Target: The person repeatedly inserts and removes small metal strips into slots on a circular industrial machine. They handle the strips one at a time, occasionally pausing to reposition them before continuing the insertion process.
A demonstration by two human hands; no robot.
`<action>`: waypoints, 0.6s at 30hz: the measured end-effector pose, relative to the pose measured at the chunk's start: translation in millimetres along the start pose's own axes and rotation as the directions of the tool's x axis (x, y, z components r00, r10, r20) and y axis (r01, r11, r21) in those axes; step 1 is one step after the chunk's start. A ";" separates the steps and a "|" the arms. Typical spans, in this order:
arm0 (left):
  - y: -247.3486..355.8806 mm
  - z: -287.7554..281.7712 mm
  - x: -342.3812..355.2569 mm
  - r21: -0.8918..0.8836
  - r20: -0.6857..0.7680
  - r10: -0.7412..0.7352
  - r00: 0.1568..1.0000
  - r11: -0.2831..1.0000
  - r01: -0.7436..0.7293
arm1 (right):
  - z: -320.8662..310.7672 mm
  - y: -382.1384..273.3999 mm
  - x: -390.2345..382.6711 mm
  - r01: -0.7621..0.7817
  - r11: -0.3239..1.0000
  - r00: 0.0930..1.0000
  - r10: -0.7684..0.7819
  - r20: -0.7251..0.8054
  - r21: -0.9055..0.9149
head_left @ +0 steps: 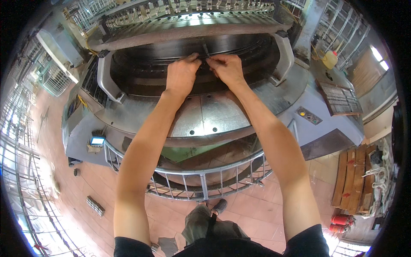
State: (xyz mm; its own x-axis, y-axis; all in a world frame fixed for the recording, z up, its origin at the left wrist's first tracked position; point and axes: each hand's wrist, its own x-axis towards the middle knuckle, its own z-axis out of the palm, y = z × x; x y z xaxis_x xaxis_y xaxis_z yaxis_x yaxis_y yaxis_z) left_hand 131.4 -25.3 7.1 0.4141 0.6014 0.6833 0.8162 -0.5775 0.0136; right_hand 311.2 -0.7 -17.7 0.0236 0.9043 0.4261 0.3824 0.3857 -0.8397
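Both my arms reach forward over the metal bed of a large round machine, which looks like a circular knitting machine [239, 112]. My left hand [183, 73] is closed at the dark ring-shaped cylinder [141, 64], its fingertips curled in at the centre. Just to its right, my right hand [227, 70] pinches with thumb and forefinger. Between and slightly beyond the fingertips stands a narrow, dark upright strip [205, 48] against the cylinder. Whatever the fingers grip is too small and hidden to make out.
A curved metal guard rail [204, 184] stands between my body and the machine. Grey brackets [107, 79] flank the cylinder. At right are a button panel [308, 115], a yellow bottle [329, 60], a wooden pallet [353, 180] and red fire extinguishers [341, 222]. A small lit screen [97, 141] is at left.
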 end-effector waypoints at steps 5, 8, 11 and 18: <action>-0.3 19.0 -6.5 0.094 0.013 0.020 1.000 0.995 -0.021 | 0.6 0.9 0.4 0.041 0.999 0.999 -0.042 -0.015 -0.032; 1.5 17.8 -6.2 0.094 0.000 0.023 1.000 0.995 -0.023 | 1.8 -0.2 0.6 0.064 0.998 0.998 -0.064 -0.028 -0.005; 4.1 14.5 -5.6 0.079 0.014 0.004 1.000 0.997 -0.005 | 1.2 -1.8 0.2 0.079 0.995 0.996 -0.081 -0.035 -0.054; 6.5 13.2 -4.2 0.095 0.033 -0.011 0.999 0.995 0.008 | 2.0 -3.1 -0.6 0.084 0.995 0.995 -0.087 -0.048 -0.061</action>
State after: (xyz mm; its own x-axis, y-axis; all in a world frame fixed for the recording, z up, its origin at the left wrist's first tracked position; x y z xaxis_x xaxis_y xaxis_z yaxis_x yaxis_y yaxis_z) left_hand 140.3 -24.3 -5.3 0.4178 0.6258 0.6587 0.8543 -0.5173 -0.0504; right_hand 308.2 -2.0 -16.1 0.0351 0.8576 0.5131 0.4387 0.4481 -0.7789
